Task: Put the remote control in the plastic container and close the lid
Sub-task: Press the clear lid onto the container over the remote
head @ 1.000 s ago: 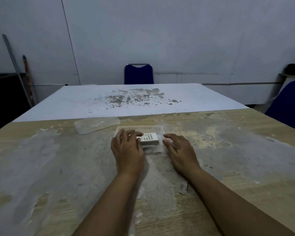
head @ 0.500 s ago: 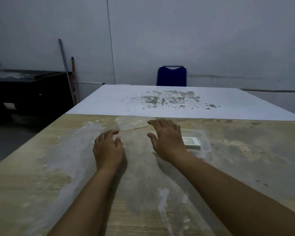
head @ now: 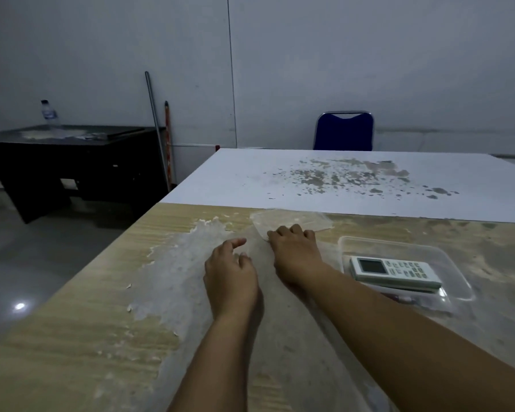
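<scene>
A worn wooden table (head: 72, 337) with its laminate peeling carries everything, and a white table (head: 250, 179) butts against its far edge. On the wooden top, to the right, sits the clear plastic container (head: 455, 281), open, with the white remote control (head: 396, 270) already lying flat inside it, so only the closing is left. The transparent lid (head: 292, 220) lies apart from the container, further back and to the left, which explains why both arms stretch that way. The right hand (head: 295, 254) rests on the lid's near edge, fingers curled down onto it, though I cannot tell whether they have pinched it. The left hand (head: 229, 278) hovers just beside, fingers loosely apart, holding nothing, probably ready to help lift.
</scene>
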